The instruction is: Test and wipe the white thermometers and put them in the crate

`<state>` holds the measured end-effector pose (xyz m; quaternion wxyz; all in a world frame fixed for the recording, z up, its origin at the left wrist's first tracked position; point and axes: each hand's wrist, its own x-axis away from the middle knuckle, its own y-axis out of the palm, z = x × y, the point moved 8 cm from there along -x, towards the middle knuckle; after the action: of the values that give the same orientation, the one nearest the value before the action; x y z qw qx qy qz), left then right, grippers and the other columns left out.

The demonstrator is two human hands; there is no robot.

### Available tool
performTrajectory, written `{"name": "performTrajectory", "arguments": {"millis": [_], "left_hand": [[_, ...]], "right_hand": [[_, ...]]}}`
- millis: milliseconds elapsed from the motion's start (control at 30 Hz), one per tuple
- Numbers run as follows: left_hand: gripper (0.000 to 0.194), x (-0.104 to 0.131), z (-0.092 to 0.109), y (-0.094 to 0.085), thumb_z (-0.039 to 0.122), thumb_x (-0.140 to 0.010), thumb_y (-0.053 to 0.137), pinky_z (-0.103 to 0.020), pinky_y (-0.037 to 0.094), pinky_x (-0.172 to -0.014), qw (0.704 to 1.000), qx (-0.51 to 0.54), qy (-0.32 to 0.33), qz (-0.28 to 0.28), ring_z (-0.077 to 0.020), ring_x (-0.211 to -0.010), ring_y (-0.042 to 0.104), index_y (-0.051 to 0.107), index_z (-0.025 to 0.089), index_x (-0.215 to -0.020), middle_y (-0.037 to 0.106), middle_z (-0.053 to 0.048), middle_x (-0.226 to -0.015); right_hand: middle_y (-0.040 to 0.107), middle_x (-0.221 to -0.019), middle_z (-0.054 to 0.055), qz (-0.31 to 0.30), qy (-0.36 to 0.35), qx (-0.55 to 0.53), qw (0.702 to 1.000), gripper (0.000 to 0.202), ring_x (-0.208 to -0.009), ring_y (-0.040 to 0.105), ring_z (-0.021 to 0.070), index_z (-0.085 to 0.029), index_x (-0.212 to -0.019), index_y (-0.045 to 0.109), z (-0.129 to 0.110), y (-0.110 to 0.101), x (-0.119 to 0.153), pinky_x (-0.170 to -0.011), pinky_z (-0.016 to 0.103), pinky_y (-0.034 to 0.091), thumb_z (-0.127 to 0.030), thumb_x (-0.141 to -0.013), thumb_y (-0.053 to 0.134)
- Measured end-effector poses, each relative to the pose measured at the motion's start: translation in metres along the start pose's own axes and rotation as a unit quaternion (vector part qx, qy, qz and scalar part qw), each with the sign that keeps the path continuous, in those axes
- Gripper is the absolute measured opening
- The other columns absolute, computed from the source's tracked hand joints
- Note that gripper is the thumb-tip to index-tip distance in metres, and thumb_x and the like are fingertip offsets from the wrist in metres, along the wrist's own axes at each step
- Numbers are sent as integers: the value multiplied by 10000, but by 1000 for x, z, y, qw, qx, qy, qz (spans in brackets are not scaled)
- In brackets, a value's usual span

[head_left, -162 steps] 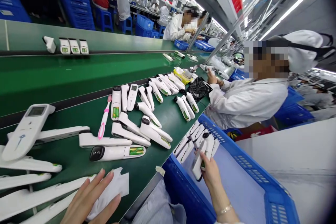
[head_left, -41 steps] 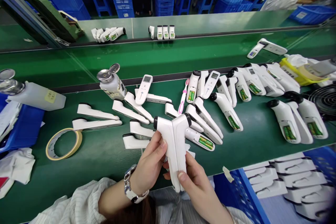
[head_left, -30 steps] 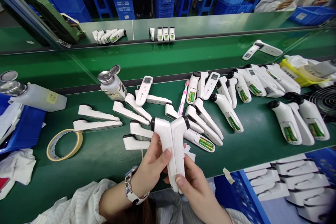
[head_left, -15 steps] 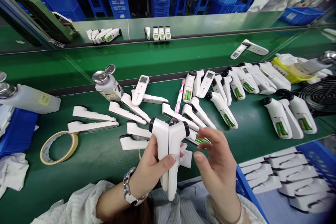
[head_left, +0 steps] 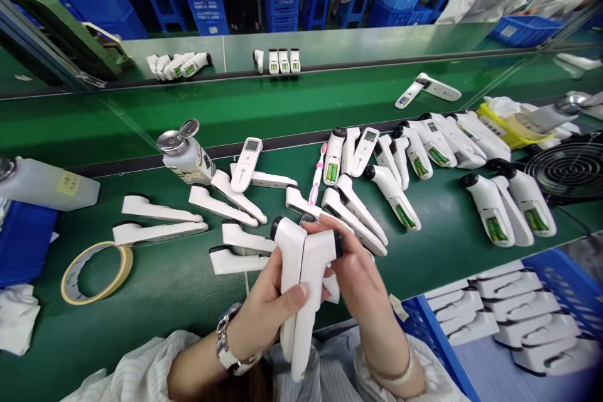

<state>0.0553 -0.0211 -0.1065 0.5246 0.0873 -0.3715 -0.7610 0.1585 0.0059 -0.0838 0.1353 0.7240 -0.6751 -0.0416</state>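
The work seems to be somewhere in its middle. In the blue box (head_left: 436,342) at the right, the packed thermometers (head_left: 532,330) lie side by side in rows, so this portion looks done, although I cannot tell whether each piece is finished. On the green table (head_left: 164,301), many loose thermometers (head_left: 389,191) lie in groups, and several of them show green batteries without any cover; I judge that these are the portion which is left. The two white thermometers (head_left: 316,257) at the hands are between these stages, neither on the table nor in the box. They are held in front of the body, near the table's close edge, with handles together and black tips pointing away from each other, like a letter Y. The left hand (head_left: 271,301) is closed around both handles, its thumb laid across them. The right hand (head_left: 360,270) is partly bent, with its fingers reaching behind the head of the right-hand piece, beside the black tip; it seems to touch there, but because of blur I cannot tell if it grips. A white paper (head_left: 332,289) shows behind the pieces, and the toothbrush (head_left: 318,173) lies beyond them.
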Motion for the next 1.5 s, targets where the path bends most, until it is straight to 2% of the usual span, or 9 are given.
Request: {"name": "performTrajectory", "arguments": {"millis": [67, 200, 300, 400, 533, 833, 1233, 1367, 1500], "left_hand": [[437, -1, -2, -3, 355, -818, 585, -258, 479, -661, 999, 20, -13, 27, -144, -722, 606, 463, 262, -1228, 655, -30, -879], [352, -4, 1, -8, 353, -877, 471, -326, 475, -827, 994, 72, -23, 78, -217, -962, 601, 521, 214, -1196, 639, -72, -1079], [426, -8, 5, -7, 205, -837, 527, -386, 447, -900, 992, 98, -21, 81, -250, -1052, 573, 461, 238, -1256, 616, -63, -1146], [537, -10, 4, -7, 115, -790, 592, -339, 443, -902, 994, 71, -27, 78, -223, -1072, 562, 441, 253, -1287, 616, -53, -1153], [428, -10, -1, -6, 167, -821, 574, -308, 449, -881, 994, 71, -51, 72, -212, -1049, 576, 511, 206, -1243, 637, -77, -1138], [371, -11, -4, -7, 192, -864, 506, -300, 478, -816, 988, 112, -74, 78, -193, -939, 623, 519, 196, -1234, 669, -67, -1059], [415, -8, -3, -13, 230, -847, 557, -310, 476, -854, 988, 94, -46, 112, -170, -911, 635, 481, 273, -1252, 686, -19, -988], [456, -10, 2, -15, 314, -880, 493, -359, 461, -897, 979, 156, -30, 125, -193, -971, 627, 392, 283, -1323, 664, -63, -1089], [490, -11, 4, -6, 277, -897, 447, -424, 460, -902, 975, 200, -57, 76, -232, -1061, 591, 310, 380, -1356, 579, -48, -1244]], "right_hand": [[550, -1257, 42, -36, 25, -47, 998, 331, -601, 574, 114, -317, -1186, 493, 8, 10, 3, -500, 252, 504, -375, -864, 545], [611, -1128, 10, 44, -87, -90, 991, 233, -1018, 597, 205, -330, -1049, 542, -9, -2, 3, -857, 347, 509, -319, -830, 622], [610, -1078, -20, 96, -107, -87, 986, 288, -924, 636, 193, -379, -1042, 539, -16, -14, 1, -760, 341, 552, -287, -799, 663], [641, -1014, 1, 109, -45, -93, 989, 322, -950, 626, 220, -351, -1087, 546, -9, -17, -6, -781, 371, 556, -280, -794, 658], [661, -1065, -4, 57, 62, -149, 985, 383, -927, 644, 203, -334, -1183, 530, 10, -7, -12, -799, 347, 557, -267, -816, 620], [647, -1167, 26, 48, 90, -274, 956, 379, -1159, 537, 270, -275, -1263, 471, 24, -6, -16, -970, 484, 436, -318, -892, 412], [658, -1140, 10, 10, 110, -199, 974, 322, -934, 656, 241, -286, -1142, 554, 29, 0, 0, -778, 379, 554, -250, -826, 504], [596, -1242, -4, 61, 80, -208, 973, 336, -1058, 607, 223, -340, -1154, 517, 18, -16, 0, -898, 419, 506, -240, -833, 518], [616, -1185, 21, 109, 25, -194, 975, 308, -929, 639, 209, -331, -1144, 534, 2, -35, -1, -920, 462, 480, -263, -857, 443]]}}
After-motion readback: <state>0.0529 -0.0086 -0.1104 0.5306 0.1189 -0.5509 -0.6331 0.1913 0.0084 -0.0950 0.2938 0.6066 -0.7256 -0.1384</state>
